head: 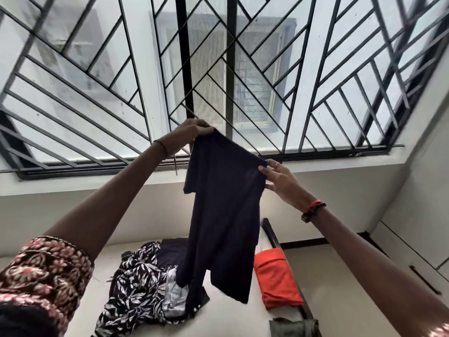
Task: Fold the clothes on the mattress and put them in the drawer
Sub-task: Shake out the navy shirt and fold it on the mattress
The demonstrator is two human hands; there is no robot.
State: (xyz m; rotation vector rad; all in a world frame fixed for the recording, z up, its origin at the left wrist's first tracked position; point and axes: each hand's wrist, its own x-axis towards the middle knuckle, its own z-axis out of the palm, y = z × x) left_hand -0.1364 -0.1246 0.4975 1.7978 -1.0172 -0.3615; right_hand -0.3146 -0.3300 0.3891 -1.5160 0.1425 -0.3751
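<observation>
Left grip point(192, 133) and right grip point(279, 181) pinch dark shirt point(223, 215) above mattress point(230, 314).

A wide window point(340, 76) is being spanned from 9 through 12 to 3 o'clock by a black metal grille point(231, 69) of diagonal bars. Pale daylight is being let in through it. A plain white wall point(97, 203) is being lit at 8 o'clock. At 4 o'clock a white cabinet point(401, 251) is being shown with 1 dark bar handle point(425, 279); at 5 o'clock a dark bed frame point(273, 235) is being seen.
</observation>
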